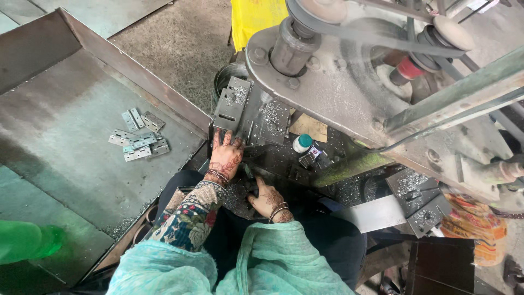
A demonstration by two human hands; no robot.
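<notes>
Two hands work at the foot of a belt-driven machine (349,82), seen from the head camera; the left hand (226,155) lies flat, fingers spread open, on the dark machine bed (273,158) just below a grey metal plate (232,104) dusted with shavings; the right hand (267,201) is curled low beside it, fingers bent, though whether they grip anything I cannot tell. Off to the left, well apart, a small pile of flat hinges (139,136) lies on the steel counter (65,125); they look stiff, light and thin, likely slippery with sharp edges, best taken by the long edges between fingertip and thumb; most lie with their long axes running roughly left to right, two at the top tilted. A small white bottle with a teal cap (302,143) stands near the hands.
</notes>
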